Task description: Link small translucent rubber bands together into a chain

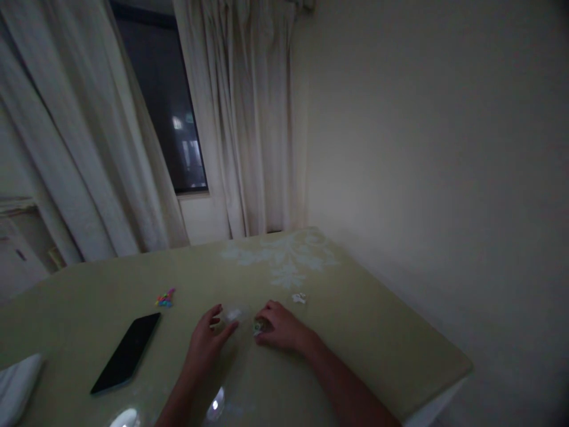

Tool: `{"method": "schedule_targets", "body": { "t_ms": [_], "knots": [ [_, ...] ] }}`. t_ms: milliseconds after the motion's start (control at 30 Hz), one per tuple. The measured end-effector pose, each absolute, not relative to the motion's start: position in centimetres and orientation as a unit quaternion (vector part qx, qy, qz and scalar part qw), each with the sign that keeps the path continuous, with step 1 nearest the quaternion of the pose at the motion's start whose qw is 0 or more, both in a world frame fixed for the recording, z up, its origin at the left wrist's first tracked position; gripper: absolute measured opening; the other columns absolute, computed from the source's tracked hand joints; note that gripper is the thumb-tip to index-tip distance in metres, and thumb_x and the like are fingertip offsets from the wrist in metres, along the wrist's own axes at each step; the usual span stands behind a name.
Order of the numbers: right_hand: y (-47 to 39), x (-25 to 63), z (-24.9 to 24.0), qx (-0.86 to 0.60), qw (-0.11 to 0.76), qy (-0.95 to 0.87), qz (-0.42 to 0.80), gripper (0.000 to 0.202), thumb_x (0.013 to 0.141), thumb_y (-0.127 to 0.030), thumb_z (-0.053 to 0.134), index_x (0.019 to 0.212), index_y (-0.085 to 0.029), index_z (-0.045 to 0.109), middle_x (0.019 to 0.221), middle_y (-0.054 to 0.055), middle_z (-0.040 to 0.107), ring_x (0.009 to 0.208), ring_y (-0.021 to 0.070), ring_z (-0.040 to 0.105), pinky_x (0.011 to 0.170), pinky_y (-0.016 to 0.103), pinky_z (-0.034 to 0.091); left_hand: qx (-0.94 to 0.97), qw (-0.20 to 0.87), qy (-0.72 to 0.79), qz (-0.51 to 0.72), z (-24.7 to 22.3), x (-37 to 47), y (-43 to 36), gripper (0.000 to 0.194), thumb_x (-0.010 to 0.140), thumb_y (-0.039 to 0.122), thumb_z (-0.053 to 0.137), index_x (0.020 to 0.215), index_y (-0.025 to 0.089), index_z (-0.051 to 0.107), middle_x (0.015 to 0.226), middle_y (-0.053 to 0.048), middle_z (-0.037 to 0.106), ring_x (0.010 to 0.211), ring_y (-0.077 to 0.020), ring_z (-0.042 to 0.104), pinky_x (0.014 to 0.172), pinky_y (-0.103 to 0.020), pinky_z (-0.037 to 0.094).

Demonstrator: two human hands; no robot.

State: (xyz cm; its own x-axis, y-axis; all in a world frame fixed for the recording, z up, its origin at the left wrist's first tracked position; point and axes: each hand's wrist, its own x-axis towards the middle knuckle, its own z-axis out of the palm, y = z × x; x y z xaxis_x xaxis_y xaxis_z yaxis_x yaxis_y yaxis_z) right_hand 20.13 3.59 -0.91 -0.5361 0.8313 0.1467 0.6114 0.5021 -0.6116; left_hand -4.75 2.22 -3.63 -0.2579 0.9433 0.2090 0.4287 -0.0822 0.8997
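Note:
My left hand (208, 338) is curled around the left side of a clear, rounded plastic piece (235, 312), thumb at its near edge and fingers at its far edge. Its exact shape is hard to make out. Just to the right, my right hand (282, 327) pinches a small greenish, patterned object (259, 326) between thumb and fingers; the palm side hides part of it. Beyond the right hand lie small white flat pieces (299, 298), star-like in outline. A little heap of small multicoloured pieces (165, 298) sits to the left of my hands.
A black phone or tablet (128, 353) lies on the green table (364, 332), left of my left forearm. A white item (20, 379) is at the left edge. Shiny reflections show near the front. Curtains (249, 118) and a wall (422, 148) stand behind and right.

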Motion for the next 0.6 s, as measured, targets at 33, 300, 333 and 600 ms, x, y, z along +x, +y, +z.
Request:
{"method": "schedule_targets", "body": {
  "t_ms": [33, 300, 333, 600],
  "knots": [
    [3.6, 20.0, -1.0, -0.423, 0.214, -0.843, 0.255, 0.050, 0.077, -0.037, 0.087, 0.122, -0.020, 0.073, 0.119, 0.009, 0.064, 0.112, 0.0244, 0.060, 0.099, 0.032, 0.046, 0.551, 0.267, 0.627, 0.482, -3.7, -4.7, 2.2, 0.081, 0.064, 0.065, 0.078, 0.126, 0.015, 0.064, 0.125, -0.019, 0.069, 0.109, -0.0388, 0.069, 0.088, -0.052, 0.059],
    [3.0, 19.0, -0.4, -0.369, 0.218, -0.869, 0.247, 0.019, 0.093, -0.023, 0.072, 0.111, -0.020, 0.074, 0.111, 0.007, 0.070, 0.106, 0.0210, 0.062, 0.093, 0.028, 0.046, 0.594, 0.243, 0.614, 0.459, -4.0, -5.7, 2.3, 0.076, 0.065, 0.059, 0.076, 0.125, 0.015, 0.068, 0.128, -0.022, 0.072, 0.113, -0.0410, 0.069, 0.096, -0.055, 0.055],
    [3.0, 19.0, -0.2, -0.371, 0.226, -0.866, 0.247, 0.019, 0.092, -0.022, 0.073, 0.111, -0.020, 0.074, 0.109, 0.007, 0.071, 0.104, 0.0209, 0.063, 0.092, 0.028, 0.046, 0.603, 0.219, 0.611, 0.464, -3.8, -5.8, 2.2, 0.073, 0.065, 0.058, 0.076, 0.124, 0.016, 0.068, 0.125, -0.021, 0.072, 0.113, -0.0408, 0.069, 0.094, -0.055, 0.056],
    [3.5, 20.3, 0.4, -0.417, 0.239, -0.836, 0.264, 0.022, 0.088, -0.023, 0.075, 0.110, -0.019, 0.077, 0.106, 0.006, 0.072, 0.088, 0.0182, 0.068, 0.084, 0.026, 0.049, 0.684, 0.234, 0.560, 0.404, -1.7, -3.6, 0.0, 0.039, 0.085, 0.055, 0.064, 0.099, 0.022, 0.077, 0.085, -0.005, 0.076, 0.059, -0.0206, 0.067, 0.058, -0.032, 0.056]
  ]
}}
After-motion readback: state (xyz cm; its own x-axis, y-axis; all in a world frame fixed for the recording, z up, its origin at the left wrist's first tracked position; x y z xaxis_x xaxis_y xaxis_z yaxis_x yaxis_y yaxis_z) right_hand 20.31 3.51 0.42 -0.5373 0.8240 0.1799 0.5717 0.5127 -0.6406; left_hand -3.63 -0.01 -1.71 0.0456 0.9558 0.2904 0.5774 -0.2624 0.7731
